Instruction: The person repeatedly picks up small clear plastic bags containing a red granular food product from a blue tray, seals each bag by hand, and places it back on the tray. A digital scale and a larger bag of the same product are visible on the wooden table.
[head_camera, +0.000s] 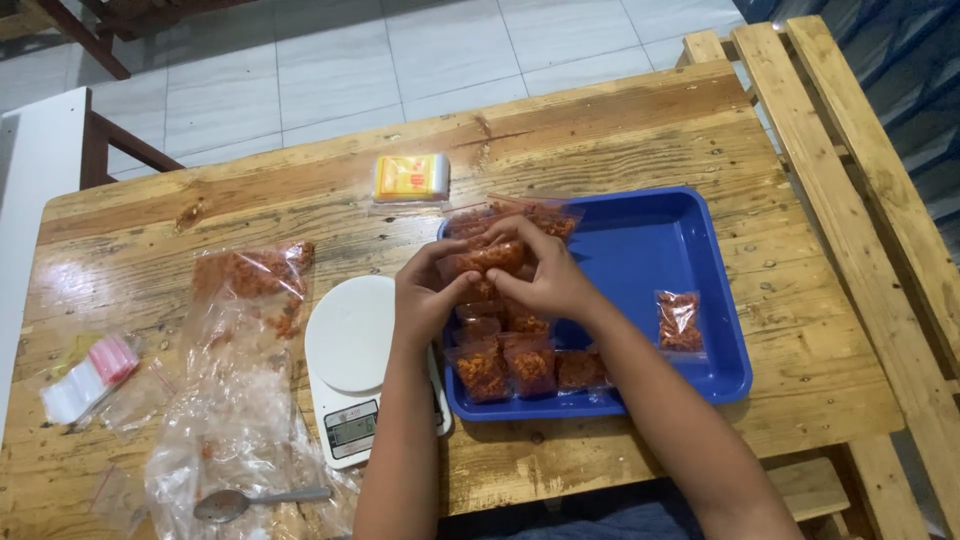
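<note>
I see small clear bags of orange crumbs in the blue tray, one lone bag at its right, yellow packet behind, big clear bag left, grey scale screen near me

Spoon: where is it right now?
Head view: the spoon lies at the table's near-left edge on the big clear bag, just left of the white scale.

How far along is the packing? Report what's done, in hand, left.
Done: filled small bags lie in the blue tray, one bag apart. In hand: left hand and right hand press another packet. Left: the big bag holds more orange snack.
</note>
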